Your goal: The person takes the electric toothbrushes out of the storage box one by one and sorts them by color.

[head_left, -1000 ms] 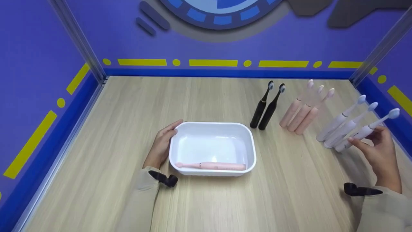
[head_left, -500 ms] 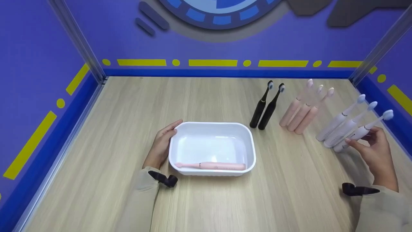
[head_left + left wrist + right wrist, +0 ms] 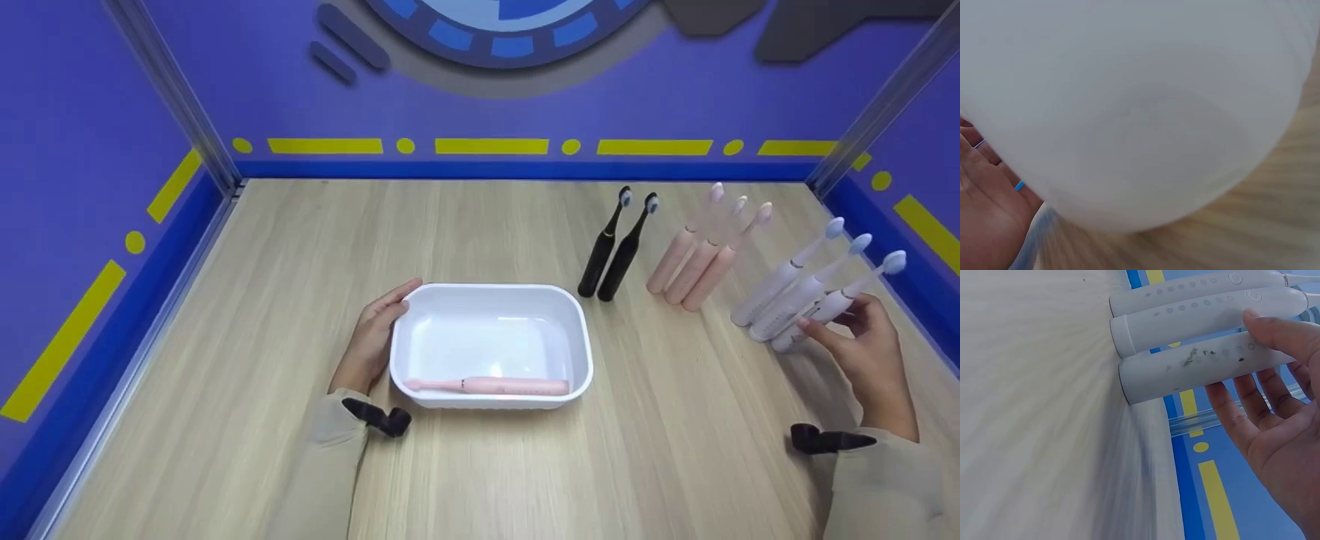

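My right hand (image 3: 874,356) pinches the nearest of three white electric toothbrushes (image 3: 831,306), thumb on one side of the handle and fingers on the other. In the right wrist view this toothbrush (image 3: 1185,371) stands with its base at the table surface, dark specks on its handle. The other two white toothbrushes (image 3: 1207,312) stand close beside it. My left hand (image 3: 369,341) holds the left side of a white plastic basin (image 3: 491,287), thumb at the rim. A pink electric toothbrush (image 3: 514,385) lies in the basin along its near wall. The left wrist view shows mostly the basin's outer wall (image 3: 1145,140).
Two black electric toothbrushes (image 3: 619,262) stand behind the basin's right corner. Three pink ones (image 3: 697,271) stand between the black and white groups. Blue-purple panels (image 3: 487,112) enclose the wooden table (image 3: 465,232) at the back and sides.
My right hand has shifted slightly left with the nearest white toothbrush, whose head now sits closer to the other two. The left hand and basin stay in place; the view drifts a little.
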Tool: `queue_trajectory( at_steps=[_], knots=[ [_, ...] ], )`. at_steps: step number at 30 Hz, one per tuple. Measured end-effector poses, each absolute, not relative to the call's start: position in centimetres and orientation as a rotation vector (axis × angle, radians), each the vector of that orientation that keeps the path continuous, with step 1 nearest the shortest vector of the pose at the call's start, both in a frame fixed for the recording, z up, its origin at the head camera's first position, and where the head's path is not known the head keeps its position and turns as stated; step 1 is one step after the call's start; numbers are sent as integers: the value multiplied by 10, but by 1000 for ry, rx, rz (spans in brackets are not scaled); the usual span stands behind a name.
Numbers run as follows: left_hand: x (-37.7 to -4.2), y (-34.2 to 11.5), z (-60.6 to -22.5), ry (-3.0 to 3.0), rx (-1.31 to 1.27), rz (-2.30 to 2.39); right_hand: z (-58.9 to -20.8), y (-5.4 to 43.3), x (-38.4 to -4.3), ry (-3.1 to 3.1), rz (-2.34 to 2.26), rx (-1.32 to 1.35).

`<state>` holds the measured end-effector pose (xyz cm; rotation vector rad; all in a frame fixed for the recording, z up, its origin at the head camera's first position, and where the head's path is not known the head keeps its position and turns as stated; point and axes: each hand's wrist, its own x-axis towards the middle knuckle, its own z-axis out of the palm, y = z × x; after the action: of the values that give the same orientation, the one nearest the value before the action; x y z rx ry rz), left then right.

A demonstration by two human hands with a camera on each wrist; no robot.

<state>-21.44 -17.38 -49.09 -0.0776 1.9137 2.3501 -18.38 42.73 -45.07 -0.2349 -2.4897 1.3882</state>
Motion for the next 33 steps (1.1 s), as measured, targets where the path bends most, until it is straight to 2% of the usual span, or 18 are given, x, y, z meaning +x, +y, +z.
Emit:
queue_trajectory(
  at_steps=[22, 33],
  knots=[
    [-215, -175, -492, 1862, -52, 2396, -446, 427, -180, -2467, 1357, -404],
    [-215, -174, -492, 1890, -77, 2368, -426, 417, -181, -2054, 1631, -457]
  ],
)
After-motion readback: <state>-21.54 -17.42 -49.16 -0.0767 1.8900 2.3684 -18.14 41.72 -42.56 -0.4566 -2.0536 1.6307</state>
